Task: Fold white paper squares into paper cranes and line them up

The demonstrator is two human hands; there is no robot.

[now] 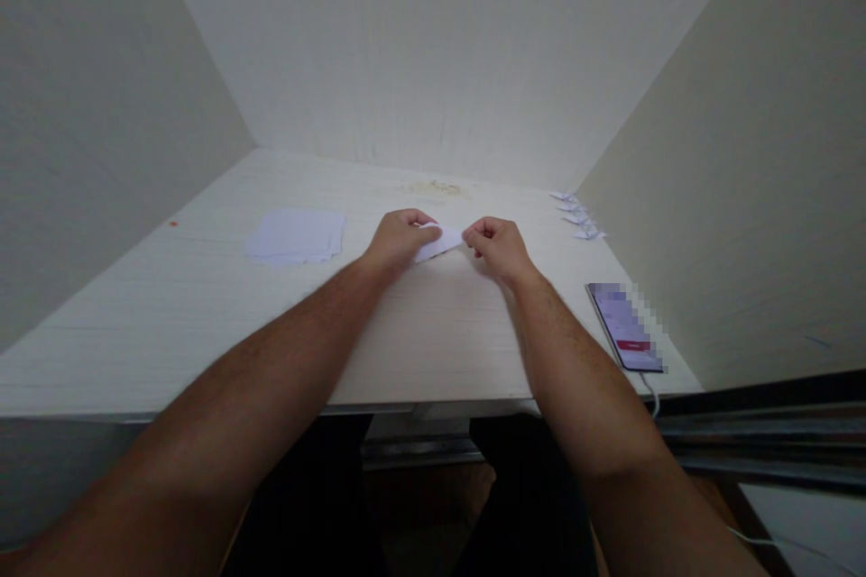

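Between my two hands is a small piece of folded white paper [439,243], narrowing to a point on the right. My left hand [404,239] grips its wide left part, with the thumb on top and the fingers behind. My right hand [496,243] pinches the narrow tip between thumb and fingertips. The paper is held just above or against the desk [433,334]; I cannot tell which. Part of its left side is hidden by my left hand.
To the left lies a stack of white paper sheets [298,234]. Several small folded paper pieces [578,216] line the back right, by the side wall. A phone [623,329] with a white cable [650,395] rests near the right front edge. Walls enclose the desk on three sides.
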